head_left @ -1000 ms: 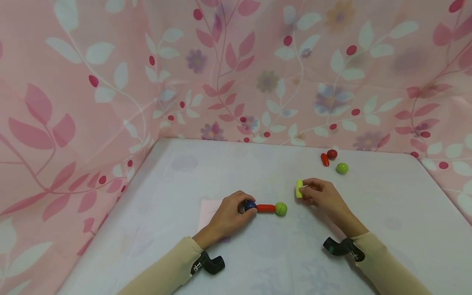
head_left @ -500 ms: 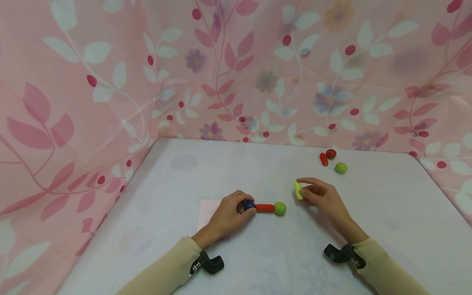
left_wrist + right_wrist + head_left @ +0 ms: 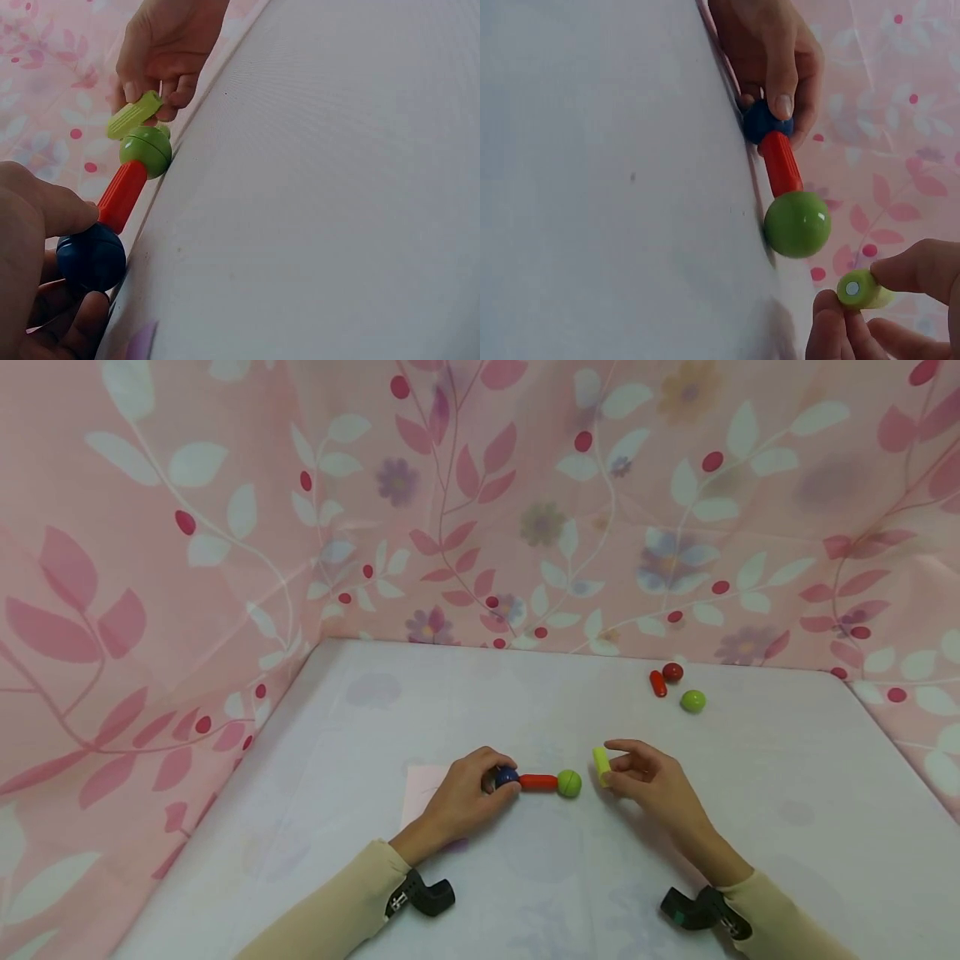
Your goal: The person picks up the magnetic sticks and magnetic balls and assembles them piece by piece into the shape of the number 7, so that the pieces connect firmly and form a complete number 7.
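My left hand (image 3: pixel 468 793) grips a dark blue ball (image 3: pixel 91 257) between thumb and fingers. From that ball a red ribbed rod (image 3: pixel 538 782) runs to the right, with a green ball (image 3: pixel 569 783) at its far end; the three form one straight piece low over the table. My right hand (image 3: pixel 656 781) pinches a short yellow-green rod (image 3: pixel 602 766), tilted, just right of the green ball. A round silvery disc shows in the end of that rod in the right wrist view. Part of the blue ball is hidden by my left fingers.
At the back right of the white table (image 3: pixel 750 760) lie a small red rod (image 3: pixel 657 683), a dark red ball (image 3: pixel 672 672) and a green ball (image 3: pixel 693 701). A pale pink sheet (image 3: pixel 422 789) lies partly under my left hand. Floral pink cloth (image 3: pixel 480 510) stands behind the table.
My right hand has come a little nearer to me with the yellow-green rod, which has changed its tilt and sits closer to the joined green ball. My left hand holds still.
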Demonstrator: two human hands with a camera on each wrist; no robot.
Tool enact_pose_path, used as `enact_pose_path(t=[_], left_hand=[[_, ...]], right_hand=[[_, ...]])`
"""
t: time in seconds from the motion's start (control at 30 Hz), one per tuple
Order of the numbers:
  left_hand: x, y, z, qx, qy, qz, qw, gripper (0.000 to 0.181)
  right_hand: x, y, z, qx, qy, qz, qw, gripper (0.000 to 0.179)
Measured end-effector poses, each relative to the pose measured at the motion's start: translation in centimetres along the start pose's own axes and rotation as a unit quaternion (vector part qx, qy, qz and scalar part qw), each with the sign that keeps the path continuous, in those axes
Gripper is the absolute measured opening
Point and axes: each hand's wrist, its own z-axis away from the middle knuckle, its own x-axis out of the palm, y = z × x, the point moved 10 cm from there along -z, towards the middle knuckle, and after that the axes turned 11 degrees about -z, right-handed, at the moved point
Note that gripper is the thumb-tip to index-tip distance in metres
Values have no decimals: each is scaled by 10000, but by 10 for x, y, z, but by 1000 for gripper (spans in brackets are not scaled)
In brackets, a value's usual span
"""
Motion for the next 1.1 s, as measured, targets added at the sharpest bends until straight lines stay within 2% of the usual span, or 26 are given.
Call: enact_pose_path(t=[0.2, 0.5, 0.63, 0.8, 1.1], left_hand=[[0, 0, 1, -29, 12, -31, 10000, 24], [-1, 0, 0, -35, 17, 19, 10000, 24], [-1, 0, 0, -16, 15, 27, 10000, 24], [-1, 1, -1, -22, -10, 1, 10000, 24], [-1, 1, 0, -66, -61, -13, 10000, 25]], right_hand=[[11, 11, 12, 644, 20, -215, 9977, 47], [30, 18, 24, 1024, -368, -868, 9903, 48], [37, 20, 28, 1137, -576, -964, 9872, 49], [44, 25, 32, 1464, -633, -1136, 9806, 52], [60, 26, 32, 1669, -711, -1843, 9660, 51]])
